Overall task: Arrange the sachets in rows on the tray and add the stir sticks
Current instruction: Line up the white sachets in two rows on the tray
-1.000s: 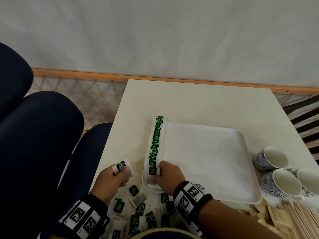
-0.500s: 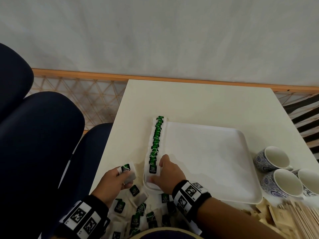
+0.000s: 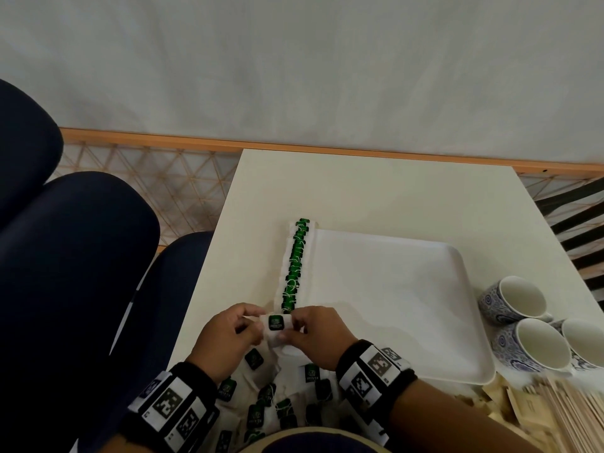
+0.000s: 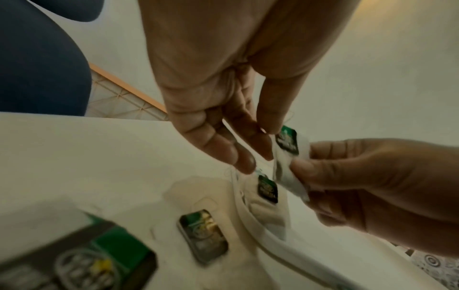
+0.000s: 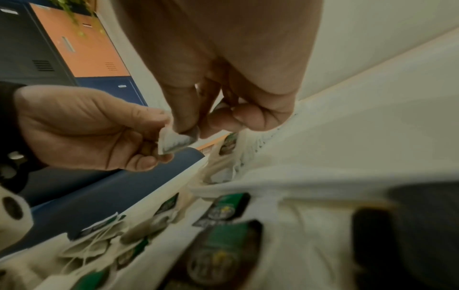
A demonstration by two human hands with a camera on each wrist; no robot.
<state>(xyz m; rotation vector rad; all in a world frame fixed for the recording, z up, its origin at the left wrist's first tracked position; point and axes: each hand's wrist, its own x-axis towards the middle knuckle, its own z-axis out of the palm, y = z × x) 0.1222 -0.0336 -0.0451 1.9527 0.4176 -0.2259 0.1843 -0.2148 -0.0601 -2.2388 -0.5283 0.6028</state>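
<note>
Both hands meet over the tray's [image 3: 425,376] near left corner: the left hand [image 3: 225,338] and right hand [image 3: 315,338] each pinch one edge of a tea sachet [image 3: 276,323], probably squaring it to extend the row [image 3: 295,266] just beyond their fingertips. It is white, green-labelled.

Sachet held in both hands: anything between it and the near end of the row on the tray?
Nothing visible. The sachet, pinched by the left hand and right hand, hangs just short of the row's near end on the tray, with no object between.
</note>
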